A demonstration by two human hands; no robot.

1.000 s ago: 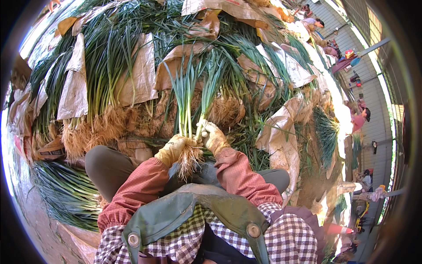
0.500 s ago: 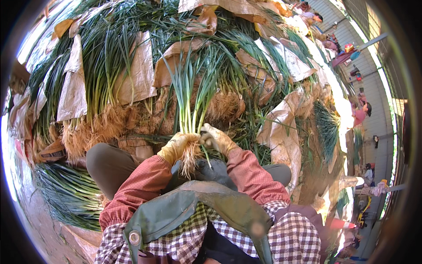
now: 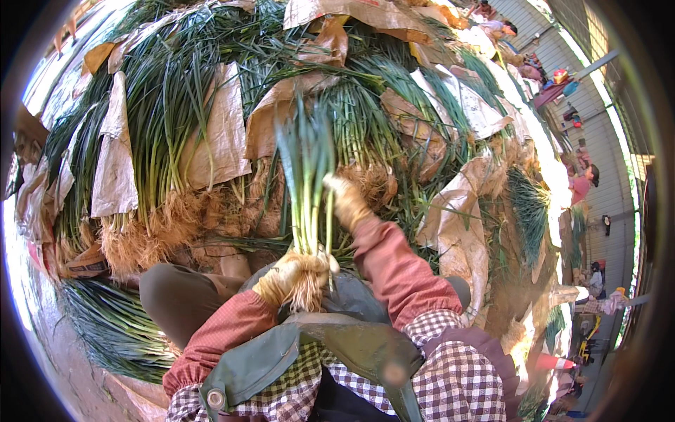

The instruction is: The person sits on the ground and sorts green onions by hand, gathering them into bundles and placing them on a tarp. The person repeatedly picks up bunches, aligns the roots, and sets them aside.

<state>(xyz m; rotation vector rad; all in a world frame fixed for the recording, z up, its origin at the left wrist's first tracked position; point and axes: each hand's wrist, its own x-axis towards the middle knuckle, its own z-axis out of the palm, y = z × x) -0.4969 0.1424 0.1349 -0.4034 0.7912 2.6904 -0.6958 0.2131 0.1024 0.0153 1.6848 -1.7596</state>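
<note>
One bunch of green onions (image 3: 307, 204) stands upright, roots down.
Left hand (image 3: 292, 273) fingers clasp its root end; right hand (image 3: 346, 199), fingers curled, touches the stalks higher up.

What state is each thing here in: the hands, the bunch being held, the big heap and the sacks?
Left hand: gloved, closed around the bunch's root end.
Right hand: gloved, raised beside the bunch's stalks; its grip cannot be told.
Bunch of green onions: upright, roots down.
Heap of green onions: piled, roots toward the person.
Brown sacks: crumpled, spread between the layers.
</note>
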